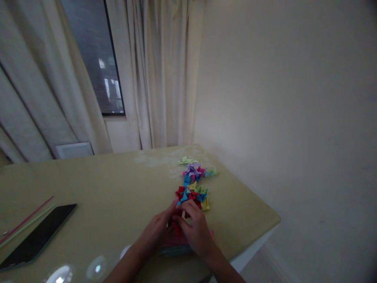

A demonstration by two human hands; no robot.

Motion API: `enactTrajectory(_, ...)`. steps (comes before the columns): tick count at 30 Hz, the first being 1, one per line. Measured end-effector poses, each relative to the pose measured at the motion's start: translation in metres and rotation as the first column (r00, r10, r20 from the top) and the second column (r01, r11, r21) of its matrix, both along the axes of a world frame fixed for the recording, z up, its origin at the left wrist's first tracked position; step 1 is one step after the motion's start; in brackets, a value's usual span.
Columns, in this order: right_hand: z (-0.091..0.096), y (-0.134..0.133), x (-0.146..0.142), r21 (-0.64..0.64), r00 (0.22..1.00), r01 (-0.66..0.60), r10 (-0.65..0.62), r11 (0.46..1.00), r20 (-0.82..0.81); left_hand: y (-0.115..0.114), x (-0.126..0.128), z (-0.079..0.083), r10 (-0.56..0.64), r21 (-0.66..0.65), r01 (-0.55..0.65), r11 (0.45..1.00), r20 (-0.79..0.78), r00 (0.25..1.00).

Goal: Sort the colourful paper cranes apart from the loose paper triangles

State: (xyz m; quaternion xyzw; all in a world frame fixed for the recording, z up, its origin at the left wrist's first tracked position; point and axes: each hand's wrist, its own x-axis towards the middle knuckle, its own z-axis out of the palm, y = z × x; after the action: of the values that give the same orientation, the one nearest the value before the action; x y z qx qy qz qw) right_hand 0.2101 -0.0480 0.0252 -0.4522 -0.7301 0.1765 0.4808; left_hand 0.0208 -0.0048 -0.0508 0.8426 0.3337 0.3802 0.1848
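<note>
Close together near the table's front edge, my left hand (157, 228) and my right hand (196, 228) both pinch a piece of red paper (176, 231). Its exact shape is mostly hidden behind my fingers. Under my hands lies a stack of coloured paper (176, 250), pinkish on top with bluish-green edges below. Just beyond my fingertips sits a cluster of folded paper pieces (193, 194) in red, blue, yellow and green. Farther back are more folded pieces (194, 171) in purple, pink and blue, with a pale green one (187, 160) behind them.
On the left, a dark flat tablet or phone (39, 234) lies beside a green stick (28, 225) and a pink stick (29, 217). Clear round objects (96, 268) stand at the front. A wall (279, 118) borders the table's right side; curtains (165, 78) hang behind.
</note>
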Motion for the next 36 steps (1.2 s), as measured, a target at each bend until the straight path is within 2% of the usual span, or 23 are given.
enactTrajectory(3, 0.012, 0.027, 0.017, 0.054, 0.998, -0.008, 0.012, 0.999, -0.064, 0.0, 0.004, 0.008, 0.1, 0.103, -0.102, 0.989, 0.019, 0.995)
enactTrajectory(6, 0.034, 0.069, 0.041, 0.113, 0.978, 0.204, -0.198, 0.973, -0.061, 0.003, 0.004, 0.023, 0.273, 0.284, -0.285, 0.915, 0.083, 0.958)
enactTrajectory(9, 0.053, 0.1, 0.054, 0.099, 0.928, 0.329, -0.341, 0.939, 0.152, 0.006, -0.001, 0.036, 0.406, 0.356, -0.431, 0.829, 0.146, 0.902)
enactTrajectory(11, 0.06, 0.105, 0.051, 0.132, 0.872, 0.329, -0.354, 0.935, 0.339, 0.004, -0.003, 0.04, 0.436, 0.395, -0.462, 0.794, 0.159, 0.886)
enactTrajectory(13, 0.065, 0.098, 0.037, 0.171, 0.793, 0.203, -0.265, 0.964, 0.549, -0.001, -0.003, 0.043, 0.423, 0.447, -0.447, 0.775, 0.159, 0.892)
enactTrajectory(16, 0.07, 0.081, 0.004, 0.14, 0.594, -0.098, -0.055, 0.985, 0.803, -0.012, 0.0, 0.046, 0.347, 0.532, -0.37, 0.761, 0.147, 0.926)
enactTrajectory(18, 0.072, 0.071, -0.021, 0.091, 0.518, -0.271, 0.065, 0.958, 0.853, -0.019, 0.0, 0.047, 0.324, 0.564, -0.372, 0.737, 0.188, 0.927)
enactTrajectory(22, 0.066, 0.064, -0.067, 0.004, 0.436, -0.387, 0.179, 0.922, 0.882, -0.023, -0.011, 0.05, 0.36, 0.563, -0.477, 0.675, 0.314, 0.879)
enactTrajectory(24, 0.057, 0.063, -0.082, -0.061, 0.391, -0.435, 0.249, 0.899, 0.886, -0.022, -0.018, 0.053, 0.327, 0.544, -0.473, 0.693, 0.348, 0.879)
enactTrajectory(29, 0.034, 0.062, -0.081, -0.161, 0.288, -0.599, 0.399, 0.784, 0.871, -0.021, -0.026, 0.06, 0.12, 0.449, -0.275, 0.85, 0.344, 0.931)
enactTrajectory(32, 0.027, 0.062, -0.074, -0.204, 0.271, -0.646, 0.471, 0.736, 0.839, -0.023, -0.027, 0.059, 0.134, 0.326, -0.234, 0.916, 0.301, 0.944)
enactTrajectory(34, 0.022, 0.062, -0.076, -0.258, 0.303, -0.631, 0.538, 0.732, 0.786, -0.026, -0.029, 0.055, 0.174, 0.275, -0.261, 0.925, 0.302, 0.937)
enactTrajectory(36, 0.015, 0.062, -0.081, -0.267, 0.442, -0.595, 0.586, 0.758, 0.679, -0.027, -0.031, 0.049, 0.21, 0.302, -0.315, 0.9, 0.332, 0.92)
